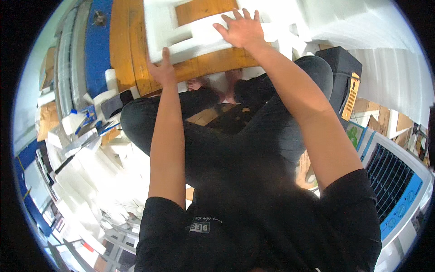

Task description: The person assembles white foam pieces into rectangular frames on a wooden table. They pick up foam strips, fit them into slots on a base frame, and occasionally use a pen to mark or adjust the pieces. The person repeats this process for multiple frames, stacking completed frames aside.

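Observation:
A white foam piece (204, 41) with rectangular cut-outs lies on the orange-brown wooden table (124, 50) in front of me. At its near left corner is my left hand (163, 69), thumb up against the near edge and fingers round the left side, partly hidden. My right hand (244, 31) rests palm down on the near bar of the foam, its fingers spread and pointing away from me. Wood shows through the large opening between the foam bars.
White translucent sheeting (367, 27) hangs at the far right. A black box (337, 68) stands beside my right knee, with an air cooler (394, 181) nearer. On the left, a dark phone-like slab (117, 104) lies near blue-handled tools (88, 120) and stacked white foam (99, 167).

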### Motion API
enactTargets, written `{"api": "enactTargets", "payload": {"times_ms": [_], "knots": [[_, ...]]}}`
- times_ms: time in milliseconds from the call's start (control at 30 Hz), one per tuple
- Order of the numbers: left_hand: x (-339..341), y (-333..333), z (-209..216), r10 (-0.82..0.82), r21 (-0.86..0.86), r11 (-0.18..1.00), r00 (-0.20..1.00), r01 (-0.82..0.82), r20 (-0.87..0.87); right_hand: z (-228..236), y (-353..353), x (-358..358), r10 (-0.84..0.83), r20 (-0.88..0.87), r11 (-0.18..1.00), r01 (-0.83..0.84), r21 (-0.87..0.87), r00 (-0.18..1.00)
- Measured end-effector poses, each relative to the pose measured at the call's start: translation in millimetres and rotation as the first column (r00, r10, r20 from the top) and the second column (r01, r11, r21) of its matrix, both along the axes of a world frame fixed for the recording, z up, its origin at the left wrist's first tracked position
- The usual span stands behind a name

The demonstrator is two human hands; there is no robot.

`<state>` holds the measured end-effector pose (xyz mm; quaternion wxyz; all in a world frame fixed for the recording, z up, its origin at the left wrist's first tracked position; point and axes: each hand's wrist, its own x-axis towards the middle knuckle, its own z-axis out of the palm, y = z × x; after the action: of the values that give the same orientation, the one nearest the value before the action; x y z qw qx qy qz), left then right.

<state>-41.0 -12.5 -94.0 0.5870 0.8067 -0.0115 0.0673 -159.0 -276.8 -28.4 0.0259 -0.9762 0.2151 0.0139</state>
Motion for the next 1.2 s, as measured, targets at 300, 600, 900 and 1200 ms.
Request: {"api": "enactTargets", "payload": {"times_ms": [300, 600, 900, 1200], "knots": [[-9.6, -84.9, 51.5, -0.623, 0.911, 0.407, 0.707, -0.071, 0.333, 10.0, -10.9, -12.1, 0.095, 0.011, 0.981, -0.092, -0.169, 0.995], [-19.0, -86.3, 79.8, -0.599, 0.841, 0.432, 0.801, 0.327, -0.003, -13.4, -15.3, -17.7, 0.094, 0.003, 0.970, -0.091, -0.224, 0.996], [-19.3, -89.5, 77.0, -0.576, 0.812, 0.482, 0.817, 0.329, 0.011, -11.5, -21.4, -17.7, 0.141, 0.088, 0.979, -0.127, -0.157, 0.986], [-20.2, -93.7, 75.1, -0.568, 0.871, 0.392, 0.823, 0.296, -0.024, -18.5, -36.0, -24.2, 0.155, 0.106, 0.980, -0.140, -0.141, 0.982]]}}
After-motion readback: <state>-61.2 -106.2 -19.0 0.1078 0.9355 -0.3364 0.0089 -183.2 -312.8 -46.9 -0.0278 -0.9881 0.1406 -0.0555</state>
